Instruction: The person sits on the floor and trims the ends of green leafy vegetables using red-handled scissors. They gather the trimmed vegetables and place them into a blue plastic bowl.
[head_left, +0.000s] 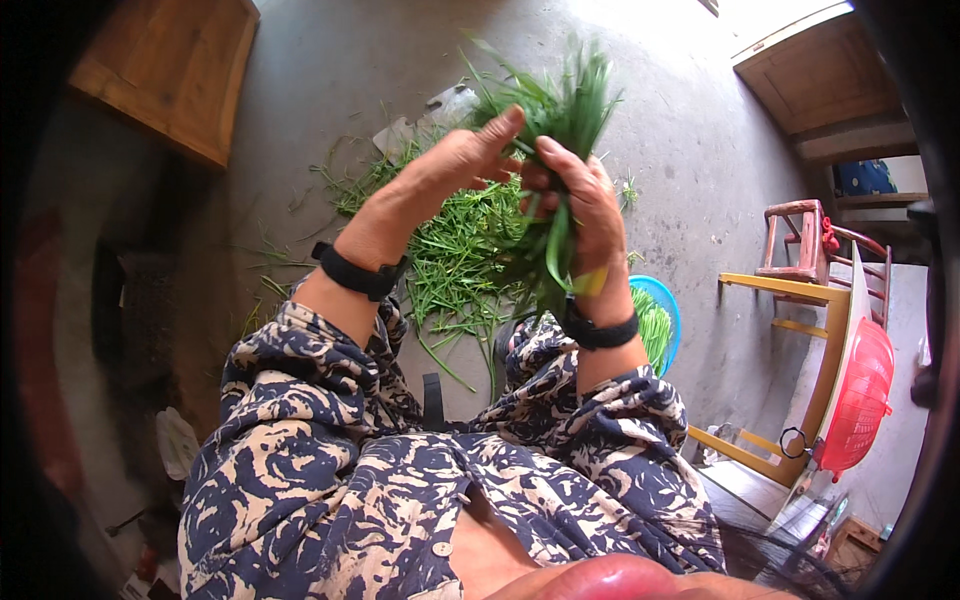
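My right hand (589, 199) is closed around a thick bunch of long green leaves (581, 97), which looks like garlic chives. The bunch is blurred; its tips fan out above the fist and more leaves hang below, along the wrist. Just left of it, my left hand (495, 150) has its thumb and fingers apart beside the leaves; whether it pinches any of them cannot be told. Beneath both hands a loose pile of green leaves (457, 255) lies on the concrete floor. More green stalks (651, 322) lie in a blue plastic basket (677, 330) by my right knee.
Pale plastic bags (394, 139) lie behind the pile. A wooden cabinet (165, 75) stands at upper left. At right are a small wooden stool (795, 240), a yellow-framed table (836, 330) and a red plastic basket (859, 405). Scattered leaves lie at left.
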